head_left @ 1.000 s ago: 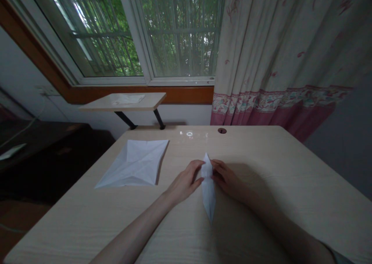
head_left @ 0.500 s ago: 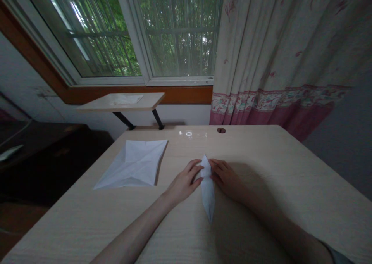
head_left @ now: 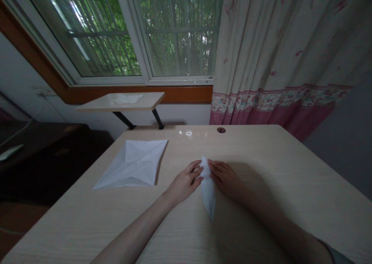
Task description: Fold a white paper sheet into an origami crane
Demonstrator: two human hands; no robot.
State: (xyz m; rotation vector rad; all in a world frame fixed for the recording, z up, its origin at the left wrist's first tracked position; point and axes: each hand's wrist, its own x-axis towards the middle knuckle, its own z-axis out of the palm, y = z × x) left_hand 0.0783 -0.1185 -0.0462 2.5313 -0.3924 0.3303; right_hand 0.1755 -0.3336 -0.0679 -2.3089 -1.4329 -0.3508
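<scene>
A narrow piece of folded white paper [head_left: 208, 192], pointed at both ends, lies on the pale wooden desk [head_left: 180, 233] in front of me. My left hand [head_left: 185, 180] grips its left edge near the far half, thumb and fingers bent against the paper. From the other side, my right hand [head_left: 224, 175] presses its fingers on the right edge at about the same height. Part of the paper's upper half is covered by my fingertips. To the left lies a larger creased white sheet [head_left: 141, 161], apart from both hands.
A small raised shelf [head_left: 101, 103] on black legs stands at the desk's back left, with white paper [head_left: 129, 98] on it. Near the back edge is a round cable hole [head_left: 221, 130]. A curtain [head_left: 261, 97] hangs behind, beside a window [head_left: 180, 31].
The folded paper has turned very slightly, its near tip shifting a little right and its far tip a little left. Both hands remain almost in place.
</scene>
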